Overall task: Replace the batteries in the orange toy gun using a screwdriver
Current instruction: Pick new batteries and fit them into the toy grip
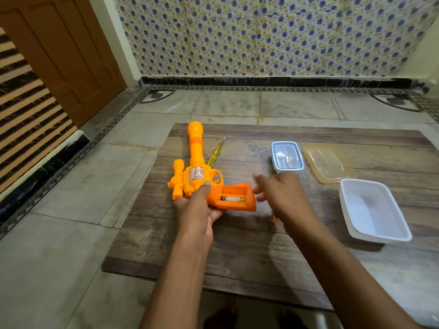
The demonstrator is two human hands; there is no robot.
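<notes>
The orange toy gun [196,162] lies on a low wooden table [237,245], barrel pointing away. My left hand [197,205] grips it at the trigger and handle. The battery bay in the handle is uncovered, with one battery [232,199] lying in it. My right hand [278,193] hovers just right of the handle, fingers spread and blurred, holding nothing. A yellow screwdriver [215,153] rests on the table beside the barrel, tip pointing away. A small orange piece [275,217] peeks out from under my right wrist.
A small closed container with a blue-rimmed lid [287,156] stands right of the gun. A clear yellowish lid [329,162] lies beyond it, and an open white tub [374,210] sits at the right. The table stands on a tiled floor [71,210].
</notes>
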